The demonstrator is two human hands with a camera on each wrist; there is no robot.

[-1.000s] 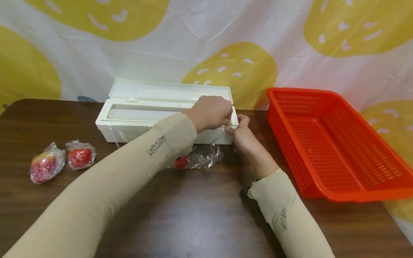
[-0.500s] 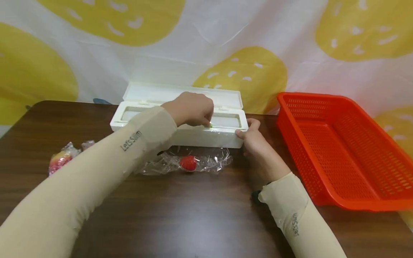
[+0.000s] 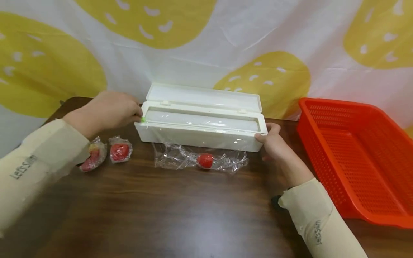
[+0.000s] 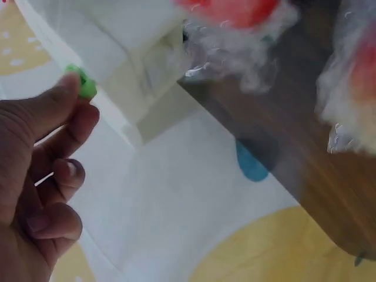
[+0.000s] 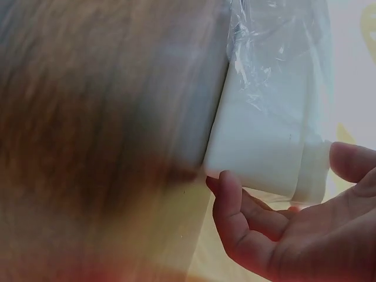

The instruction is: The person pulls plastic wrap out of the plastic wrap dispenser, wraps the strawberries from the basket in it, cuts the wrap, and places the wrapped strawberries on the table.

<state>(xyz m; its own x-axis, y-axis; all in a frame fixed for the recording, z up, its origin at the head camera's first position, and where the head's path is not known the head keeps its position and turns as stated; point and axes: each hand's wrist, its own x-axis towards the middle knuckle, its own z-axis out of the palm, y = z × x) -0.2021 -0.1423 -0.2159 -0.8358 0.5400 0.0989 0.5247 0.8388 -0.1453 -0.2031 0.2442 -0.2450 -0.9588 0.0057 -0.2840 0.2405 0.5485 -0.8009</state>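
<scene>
A white cling film dispenser box (image 3: 193,137) stands at the back of the table with its lid raised and the film roll (image 3: 200,121) showing inside. At its left end, my left hand (image 3: 108,109) pinches a small green slide cutter (image 4: 87,88) between thumb and index finger. The other fingers curl loosely in the left wrist view. My right hand (image 3: 278,145) holds the box's right end, thumb on top and fingers at the side. Clear film (image 3: 172,157) hangs from the front onto the table, with a small red fruit (image 3: 205,161) on it.
Two film-wrapped fruits lie left of the box: a red one (image 3: 119,152) and a red-yellow one (image 3: 94,157), partly behind my left sleeve. A red plastic basket (image 3: 337,104) stands on the right. A patterned curtain (image 3: 187,68) hangs right behind the table.
My left hand has slid the green cutter along the box from its right end to its left end. The right hand stays at the right end. The head view has shifted, uncovering the wrapped fruits.
</scene>
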